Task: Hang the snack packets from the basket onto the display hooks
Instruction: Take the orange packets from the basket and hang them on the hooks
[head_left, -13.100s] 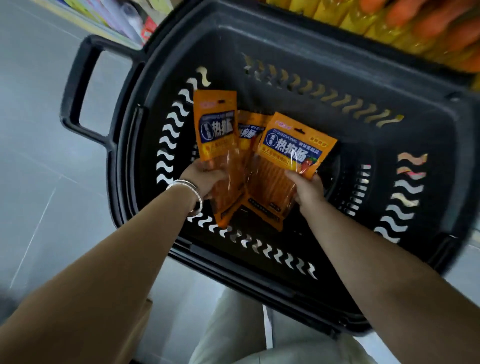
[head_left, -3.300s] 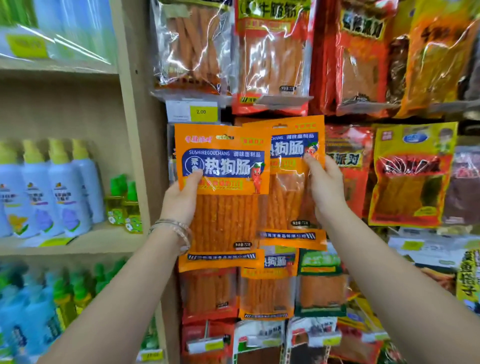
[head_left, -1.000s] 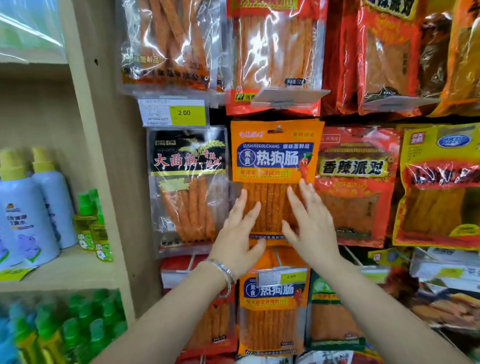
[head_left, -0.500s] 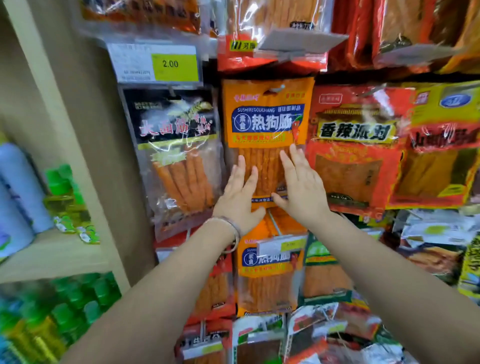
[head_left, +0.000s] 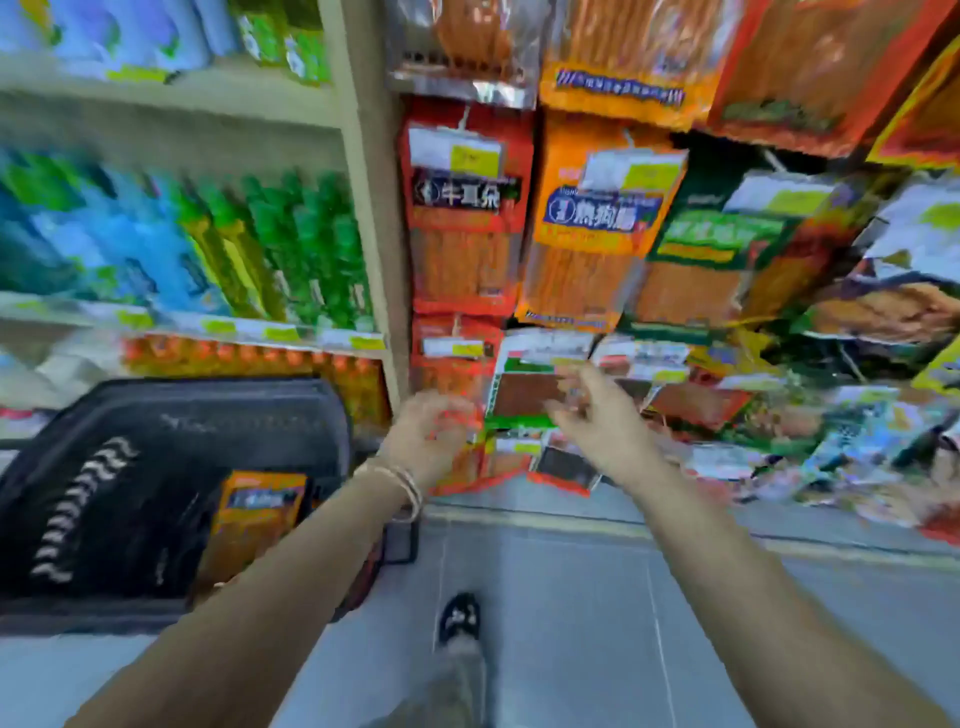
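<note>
A tall display wall of hanging snack packets (head_left: 727, 270) filled the right half of the view, set against a pale wooden upright (head_left: 374, 208). Left of the upright ran shelves (head_left: 171, 104) carrying green and blue bottles (head_left: 291, 244), with orange bottles (head_left: 249, 358) on the level below. The grey tiled floor (head_left: 571, 597) lay beneath. The black basket (head_left: 208, 387) stood at lower left, in front of the bottom shelf, its wall cut with wavy slots. One orange snack packet (head_left: 254, 519) with a blue label band remained in the basket, leaning upright and partly hidden behind the left forearm. On the wall, a matching hung orange packet (head_left: 592, 234) showed a blue band reading 热狗肠. Just to its left, a red packet (head_left: 462, 208) bore dark lettering that, through the motion blur, looked like 牛耳朵. White and yellow price tags (head_left: 475, 158) covered the packet tops, their figures unreadable. The left hand (head_left: 431, 441), a bracelet (head_left: 400, 478) at its wrist, hung loosely curled and empty just right of the basket, above and apart from the packet inside. The right hand (head_left: 592, 415) was spread and relaxed, grasping nothing, in front of the lowest rows. A dark shoe (head_left: 460, 618) showed on the floor.
</note>
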